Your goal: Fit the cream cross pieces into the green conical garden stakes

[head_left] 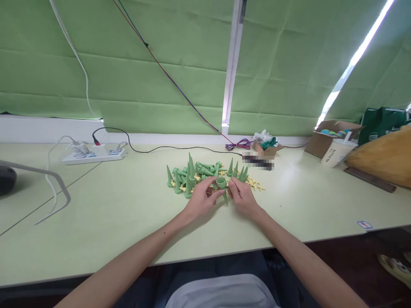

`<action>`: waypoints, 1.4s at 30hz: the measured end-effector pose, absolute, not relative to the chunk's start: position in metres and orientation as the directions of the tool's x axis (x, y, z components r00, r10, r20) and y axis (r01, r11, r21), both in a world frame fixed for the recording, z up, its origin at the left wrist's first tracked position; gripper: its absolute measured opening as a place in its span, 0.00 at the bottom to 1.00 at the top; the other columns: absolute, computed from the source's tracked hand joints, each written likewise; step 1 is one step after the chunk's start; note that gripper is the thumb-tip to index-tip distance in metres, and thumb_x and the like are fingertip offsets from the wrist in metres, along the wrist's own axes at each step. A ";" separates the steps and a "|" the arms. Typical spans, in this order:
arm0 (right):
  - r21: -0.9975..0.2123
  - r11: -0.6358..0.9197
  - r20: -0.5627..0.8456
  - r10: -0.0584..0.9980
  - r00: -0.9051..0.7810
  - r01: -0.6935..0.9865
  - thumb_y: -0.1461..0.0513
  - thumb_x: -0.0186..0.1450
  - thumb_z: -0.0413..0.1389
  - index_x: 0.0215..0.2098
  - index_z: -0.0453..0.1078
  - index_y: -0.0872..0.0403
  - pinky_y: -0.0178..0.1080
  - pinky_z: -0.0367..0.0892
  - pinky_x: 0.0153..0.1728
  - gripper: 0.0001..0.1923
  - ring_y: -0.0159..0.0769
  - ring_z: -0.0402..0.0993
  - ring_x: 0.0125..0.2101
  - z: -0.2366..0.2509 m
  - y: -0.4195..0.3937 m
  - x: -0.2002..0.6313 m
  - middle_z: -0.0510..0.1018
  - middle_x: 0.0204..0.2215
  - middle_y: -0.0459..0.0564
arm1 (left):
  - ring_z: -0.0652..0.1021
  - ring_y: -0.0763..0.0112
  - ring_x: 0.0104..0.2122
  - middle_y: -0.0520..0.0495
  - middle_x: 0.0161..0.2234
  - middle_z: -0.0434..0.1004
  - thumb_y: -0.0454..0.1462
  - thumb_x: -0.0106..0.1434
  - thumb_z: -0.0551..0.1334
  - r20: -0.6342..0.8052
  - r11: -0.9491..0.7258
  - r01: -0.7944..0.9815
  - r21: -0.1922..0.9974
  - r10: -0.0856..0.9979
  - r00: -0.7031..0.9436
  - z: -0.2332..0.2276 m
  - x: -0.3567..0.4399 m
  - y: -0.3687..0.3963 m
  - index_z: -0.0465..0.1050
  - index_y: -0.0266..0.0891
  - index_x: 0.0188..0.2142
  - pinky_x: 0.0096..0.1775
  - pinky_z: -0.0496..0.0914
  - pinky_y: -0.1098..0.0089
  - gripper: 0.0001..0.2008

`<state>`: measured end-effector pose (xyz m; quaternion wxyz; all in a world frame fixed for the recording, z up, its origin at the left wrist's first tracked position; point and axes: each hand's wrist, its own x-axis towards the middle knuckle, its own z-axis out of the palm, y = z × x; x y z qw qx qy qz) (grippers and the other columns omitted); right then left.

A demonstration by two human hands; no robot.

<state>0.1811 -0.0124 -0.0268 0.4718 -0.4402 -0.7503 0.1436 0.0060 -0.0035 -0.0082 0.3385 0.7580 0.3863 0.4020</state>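
A green plastic plant watering spike (221, 184) is held with its round, hollow cup end up and its point down, above the table. My left hand (204, 196) is closed on it, thumb and fingers at either side of the cup. My right hand (241, 196) pinches at the right side of the cup; a bit of yellow shows at its fingertips, mostly hidden. Behind my hands lies a pile of green spikes (205, 169), some standing point up. Small yellow cross-shaped pieces (255, 184) lie scattered right of the pile.
A white power strip (94, 156) with plugs and cables lies at the back left. Along the back, a small cardboard box (266, 149) holds crumpled wrapping. At the right stand a larger box (330, 132), a white cup with a straw (338, 152) and a yellow-brown bag (383, 154).
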 end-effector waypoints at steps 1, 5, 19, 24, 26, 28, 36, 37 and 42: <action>-0.630 0.572 0.582 0.796 -0.167 0.525 0.56 0.73 0.40 0.25 0.54 0.51 0.35 0.54 0.24 0.18 0.31 0.59 0.19 -0.027 -0.013 0.181 0.62 0.18 0.42 | 0.69 0.76 0.19 0.48 0.32 0.74 0.43 0.62 0.61 0.374 -0.498 0.323 0.805 0.848 0.377 -0.009 0.006 -0.003 0.68 0.36 0.47 0.23 0.67 0.72 0.17; -0.631 0.576 0.588 0.792 -0.164 0.519 0.57 0.73 0.40 0.24 0.55 0.51 0.36 0.54 0.24 0.19 0.31 0.59 0.19 -0.028 -0.013 0.180 0.63 0.18 0.42 | 0.70 0.76 0.23 0.46 0.37 0.73 0.40 0.62 0.61 0.447 -0.575 0.337 0.746 0.807 0.386 -0.011 0.006 -0.002 0.70 0.38 0.46 0.25 0.68 0.73 0.13; -0.666 0.570 0.596 0.794 -0.116 0.480 0.54 0.73 0.40 0.24 0.55 0.51 0.35 0.58 0.24 0.21 0.31 0.61 0.18 -0.025 -0.013 0.178 0.65 0.17 0.43 | 0.70 0.75 0.24 0.45 0.41 0.75 0.43 0.64 0.59 0.433 -0.565 0.351 0.747 0.813 0.388 -0.006 0.009 -0.007 0.68 0.40 0.49 0.27 0.67 0.72 0.16; -0.680 0.558 0.601 0.796 -0.076 0.476 0.53 0.73 0.39 0.24 0.55 0.51 0.35 0.58 0.24 0.21 0.31 0.61 0.18 -0.024 -0.013 0.179 0.65 0.18 0.43 | 0.69 0.76 0.22 0.48 0.34 0.74 0.45 0.63 0.60 0.391 -0.510 0.338 0.790 0.846 0.363 -0.004 0.010 -0.008 0.68 0.39 0.42 0.25 0.64 0.73 0.13; -0.679 0.557 0.603 0.795 -0.070 0.478 0.53 0.73 0.40 0.25 0.56 0.51 0.35 0.58 0.25 0.20 0.31 0.62 0.19 -0.024 -0.014 0.179 0.65 0.18 0.43 | 0.68 0.77 0.21 0.50 0.31 0.74 0.46 0.63 0.59 0.362 -0.491 0.340 0.802 0.853 0.376 -0.003 0.009 -0.008 0.68 0.38 0.35 0.24 0.63 0.74 0.12; -0.676 0.558 0.607 0.792 -0.066 0.482 0.54 0.73 0.40 0.25 0.56 0.51 0.35 0.59 0.26 0.20 0.31 0.62 0.20 -0.024 -0.014 0.179 0.66 0.19 0.43 | 0.68 0.78 0.19 0.50 0.29 0.73 0.47 0.63 0.59 0.315 -0.451 0.315 0.835 0.861 0.399 -0.003 0.009 -0.007 0.68 0.38 0.31 0.23 0.62 0.74 0.14; -0.667 0.565 0.617 0.784 -0.065 0.486 0.54 0.73 0.40 0.26 0.57 0.51 0.35 0.59 0.27 0.20 0.31 0.64 0.21 -0.024 -0.014 0.180 0.68 0.20 0.44 | 0.69 0.75 0.15 0.49 0.24 0.72 0.55 0.65 0.51 0.112 -0.159 0.068 0.985 0.887 0.448 -0.005 0.007 -0.001 0.71 0.35 0.28 0.18 0.64 0.72 0.26; -0.667 0.569 0.614 0.785 -0.077 0.481 0.54 0.73 0.40 0.26 0.58 0.51 0.35 0.59 0.27 0.20 0.31 0.64 0.21 -0.024 -0.014 0.180 0.68 0.20 0.44 | 0.70 0.74 0.15 0.48 0.24 0.72 0.56 0.65 0.50 0.085 -0.121 0.051 0.991 0.888 0.452 -0.005 0.007 0.000 0.72 0.35 0.27 0.19 0.65 0.71 0.28; -0.663 0.600 0.615 0.777 -0.130 0.448 0.54 0.73 0.40 0.28 0.60 0.51 0.35 0.60 0.26 0.19 0.32 0.64 0.21 -0.026 -0.014 0.181 0.69 0.20 0.44 | 0.71 0.72 0.16 0.45 0.19 0.72 0.59 0.64 0.49 0.001 -0.025 0.042 0.999 0.870 0.494 0.002 0.008 -0.001 0.74 0.33 0.23 0.18 0.65 0.72 0.33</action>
